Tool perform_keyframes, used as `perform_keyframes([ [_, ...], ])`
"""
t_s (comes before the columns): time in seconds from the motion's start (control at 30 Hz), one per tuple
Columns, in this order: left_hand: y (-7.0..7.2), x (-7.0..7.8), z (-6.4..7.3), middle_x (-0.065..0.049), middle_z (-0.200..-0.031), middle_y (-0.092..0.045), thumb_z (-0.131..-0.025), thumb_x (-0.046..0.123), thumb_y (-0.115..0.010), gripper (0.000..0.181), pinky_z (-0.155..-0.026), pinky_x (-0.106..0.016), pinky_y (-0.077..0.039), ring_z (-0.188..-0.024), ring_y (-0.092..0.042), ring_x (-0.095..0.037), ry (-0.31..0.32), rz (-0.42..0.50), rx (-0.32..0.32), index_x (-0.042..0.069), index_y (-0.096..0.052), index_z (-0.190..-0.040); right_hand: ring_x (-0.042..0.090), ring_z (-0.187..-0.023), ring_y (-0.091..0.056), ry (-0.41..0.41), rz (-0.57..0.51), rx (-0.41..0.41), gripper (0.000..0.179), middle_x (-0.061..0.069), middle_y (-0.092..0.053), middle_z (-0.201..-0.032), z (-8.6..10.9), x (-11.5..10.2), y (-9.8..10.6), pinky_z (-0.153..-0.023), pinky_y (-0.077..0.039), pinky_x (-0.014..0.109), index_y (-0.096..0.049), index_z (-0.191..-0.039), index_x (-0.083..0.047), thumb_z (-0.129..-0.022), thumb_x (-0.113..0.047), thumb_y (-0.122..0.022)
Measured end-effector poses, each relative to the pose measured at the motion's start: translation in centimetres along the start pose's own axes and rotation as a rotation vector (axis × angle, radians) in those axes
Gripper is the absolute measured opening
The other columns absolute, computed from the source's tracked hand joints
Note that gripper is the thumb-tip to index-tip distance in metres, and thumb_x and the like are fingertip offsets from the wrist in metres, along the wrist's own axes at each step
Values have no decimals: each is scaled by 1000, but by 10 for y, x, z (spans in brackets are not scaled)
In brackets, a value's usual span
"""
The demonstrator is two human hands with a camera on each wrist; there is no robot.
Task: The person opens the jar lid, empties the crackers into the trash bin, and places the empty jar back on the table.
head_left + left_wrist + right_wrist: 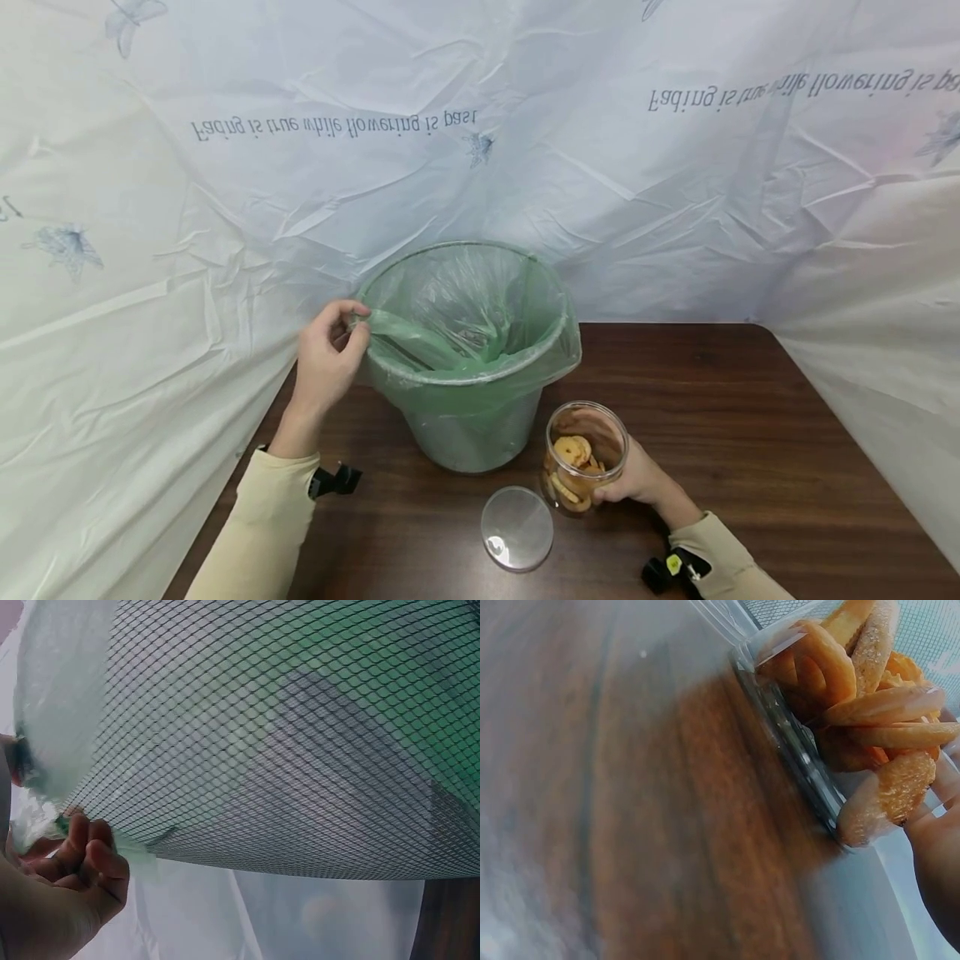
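My left hand [327, 347] pinches the edge of a thin green plastic bag [472, 408] at the left rim of a mesh wastebasket [457, 442]. The bag lines the basket and folds over its rim; in the left wrist view the curled fingers [97, 851] hold the crumpled film beside the mesh. My right hand [637, 475] grips a clear jar [587, 462] from its right side, in front of the basket. Round biscuits [573, 454] lie in the lower part of the jar, whose top is uncovered. A clear round lid [517, 528] lies flat on the table, left of the jar.
The basket stands on a dark brown wooden table [712, 417]. White printed sheeting [600, 167] hangs behind the table and along both sides, close to the left arm. Each wrist carries a black camera mount [335, 481].
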State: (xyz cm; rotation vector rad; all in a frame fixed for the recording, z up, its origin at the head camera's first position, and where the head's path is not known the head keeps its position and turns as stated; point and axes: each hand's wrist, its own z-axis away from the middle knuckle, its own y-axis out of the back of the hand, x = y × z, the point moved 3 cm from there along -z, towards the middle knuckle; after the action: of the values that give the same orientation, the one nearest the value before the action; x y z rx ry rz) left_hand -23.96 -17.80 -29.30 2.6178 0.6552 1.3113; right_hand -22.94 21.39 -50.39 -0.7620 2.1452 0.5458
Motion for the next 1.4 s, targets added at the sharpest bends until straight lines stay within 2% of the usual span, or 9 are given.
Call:
perform_keyframes([
  [0.1,-2,11,1,-5,-66,-40,-85,-9,-49,18,-48,-18,-29,-52,-29,-3,2,8,24,-13,-62,-98,39,-130,-47,8,6,7,95,37,-40,-138,0,1,1,-108,-40,33,-20,-143,18,-77,-10,-82],
  [0.2,-3,13,2,-5,-66,-41,-83,-10,-48,18,-49,-17,-29,-53,-31,-3,3,14,45,-14,-61,-96,38,-130,-47,31,-5,11,95,37,-40,-138,-2,0,0,-109,-38,33,-18,-142,20,-77,-10,-81],
  [0.5,-4,11,1,-5,-67,-45,-82,-10,-47,19,-50,-18,-31,-53,-34,-4,13,30,60,-12,-61,-95,33,-130,-48,72,-8,31,93,32,-41,-140,-4,-2,-3,-110,-38,33,-18,-138,26,-78,-10,-81],
  [0.93,-6,10,0,-6,-68,-45,-82,-9,-45,20,-50,-18,-30,-53,-34,-1,7,63,59,-14,-60,-94,35,-132,-46,129,-41,16,95,33,-38,-142,-7,-1,-4,-111,-36,36,-15,-139,25,-77,-6,-80],
  [1.2,-5,9,2,-5,-66,-42,-83,-9,-44,20,-48,-19,-29,-52,-32,-2,-2,35,61,-12,-60,-94,38,-129,-48,74,-32,59,95,35,-37,-142,-6,-2,-7,-108,-40,38,-18,-141,23,-75,-2,-81],
  [1.4,-6,11,1,-4,-66,-42,-85,-9,-44,19,-49,-20,-29,-52,-32,-2,-11,20,50,-12,-60,-96,35,-130,-47,21,16,95,93,32,-39,-142,-3,-2,-4,-107,-41,34,-22,-143,19,-74,-4,-81],
])
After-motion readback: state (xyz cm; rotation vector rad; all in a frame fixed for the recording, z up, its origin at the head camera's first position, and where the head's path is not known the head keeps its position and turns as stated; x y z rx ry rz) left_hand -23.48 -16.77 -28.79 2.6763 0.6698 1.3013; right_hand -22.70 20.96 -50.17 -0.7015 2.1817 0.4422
